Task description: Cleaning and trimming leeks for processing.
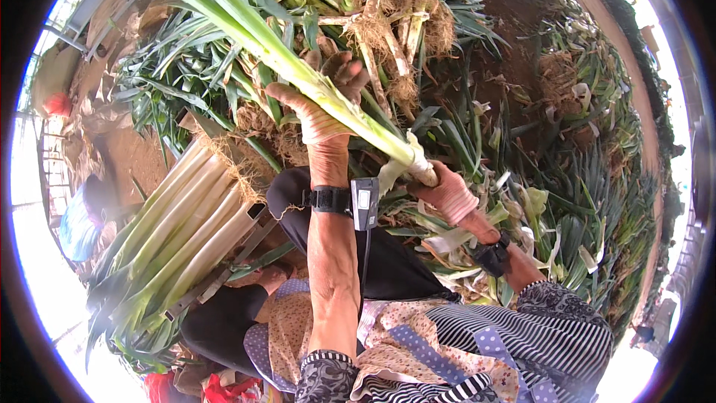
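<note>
A long leek [373, 131] slants across the view, its green leaves at the upper left and its pale root end at the lower right. My left hand [321, 123], in a pinkish glove with bare fingertips, cradles the shaft across its palm, with thumb and loosely bent fingers on opposite sides. My right hand [453, 200], gloved too, grips the leek's root end. A loose pale flap of outer leaf [391, 175] hangs beside that end. The right fingertips are partly hidden.
Trimmed leeks [186, 213] lie side by side on a metal rack at left. Untrimmed leeks with brown roots [373, 26] are heaped ahead. Leaf scraps [537, 213] cover the ground at right. A black device [365, 204] with a cable is strapped at my left wrist.
</note>
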Tool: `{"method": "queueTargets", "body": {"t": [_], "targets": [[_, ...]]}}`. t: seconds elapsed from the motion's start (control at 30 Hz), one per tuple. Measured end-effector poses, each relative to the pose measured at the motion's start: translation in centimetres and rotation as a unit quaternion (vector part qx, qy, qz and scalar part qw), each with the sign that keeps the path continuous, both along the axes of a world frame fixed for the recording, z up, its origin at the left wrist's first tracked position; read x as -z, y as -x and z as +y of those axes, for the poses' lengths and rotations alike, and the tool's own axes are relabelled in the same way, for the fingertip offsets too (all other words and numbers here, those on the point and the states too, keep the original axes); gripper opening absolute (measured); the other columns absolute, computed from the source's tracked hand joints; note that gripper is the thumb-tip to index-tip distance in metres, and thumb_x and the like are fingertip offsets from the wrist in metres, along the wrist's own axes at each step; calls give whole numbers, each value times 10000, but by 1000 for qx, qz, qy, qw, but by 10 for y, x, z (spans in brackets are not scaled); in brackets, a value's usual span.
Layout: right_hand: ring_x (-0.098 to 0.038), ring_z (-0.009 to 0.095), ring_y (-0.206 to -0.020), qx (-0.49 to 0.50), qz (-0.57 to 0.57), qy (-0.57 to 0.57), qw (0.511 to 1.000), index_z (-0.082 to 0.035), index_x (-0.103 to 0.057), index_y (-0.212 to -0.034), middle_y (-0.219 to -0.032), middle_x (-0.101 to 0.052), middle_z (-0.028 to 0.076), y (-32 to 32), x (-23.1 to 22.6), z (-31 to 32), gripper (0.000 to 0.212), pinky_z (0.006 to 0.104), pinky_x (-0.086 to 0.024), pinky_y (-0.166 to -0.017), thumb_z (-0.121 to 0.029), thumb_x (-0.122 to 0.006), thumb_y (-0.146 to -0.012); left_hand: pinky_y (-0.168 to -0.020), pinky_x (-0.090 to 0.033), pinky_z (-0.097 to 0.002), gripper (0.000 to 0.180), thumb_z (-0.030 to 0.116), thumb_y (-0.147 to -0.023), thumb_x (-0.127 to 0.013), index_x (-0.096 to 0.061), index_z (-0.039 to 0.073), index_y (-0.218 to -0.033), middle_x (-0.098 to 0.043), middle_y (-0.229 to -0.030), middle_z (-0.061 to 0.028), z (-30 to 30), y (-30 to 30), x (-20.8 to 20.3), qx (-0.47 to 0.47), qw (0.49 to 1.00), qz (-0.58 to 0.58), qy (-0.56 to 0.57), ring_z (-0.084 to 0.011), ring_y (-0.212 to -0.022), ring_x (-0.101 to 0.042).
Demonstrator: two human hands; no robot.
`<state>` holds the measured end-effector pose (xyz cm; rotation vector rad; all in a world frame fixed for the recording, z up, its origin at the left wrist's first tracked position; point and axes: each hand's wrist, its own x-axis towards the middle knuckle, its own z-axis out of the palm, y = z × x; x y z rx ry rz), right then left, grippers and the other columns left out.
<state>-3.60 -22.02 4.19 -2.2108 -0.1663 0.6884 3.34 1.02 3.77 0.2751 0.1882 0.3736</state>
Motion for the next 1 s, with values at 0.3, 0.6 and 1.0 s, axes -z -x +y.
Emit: {"method": "queueTargets", "body": {"t": [0.3, 0.6, 1.0], "targets": [[-568, 342, -956, -40, -229, 127, 964, -48, -555, -1158, -1009, -570, 172, -11, -1, 17, 614, 403, -470, -823, -354, -777, -675, -753, -529, -415, 651, 502, -765, -680, -443, 62, -1183, -584, -907, -135, 10, 2, 8, -2, 997, 29, -67, -268, -821, -625], [-557, 299, -951, -225, -395, 9, 891, -90, -614, -942, -985, -564, 109, -85, -47, 121, 395, 411, -491, -806, -176, -785, -597, -709, -540, -365, 478, 426, -780, -679, -540, 52, -1042, -610, -835, -79, 8, 2, 17, 40, 991, 86, -96, -208, -782, -613], [-586, 233, -799, -472, -109, 291, 825, -70, -568, -975, -838, -552, 79, 3, 29, -38, 259, 335, -535, -662, -95, -671, -738, -675, -512, -356, 522, 449, -810, -627, -532, -19, -1022, -581, -785, -116, 21, 0, -2, 61, 993, -28, -95, -231, -712, -588]]}}
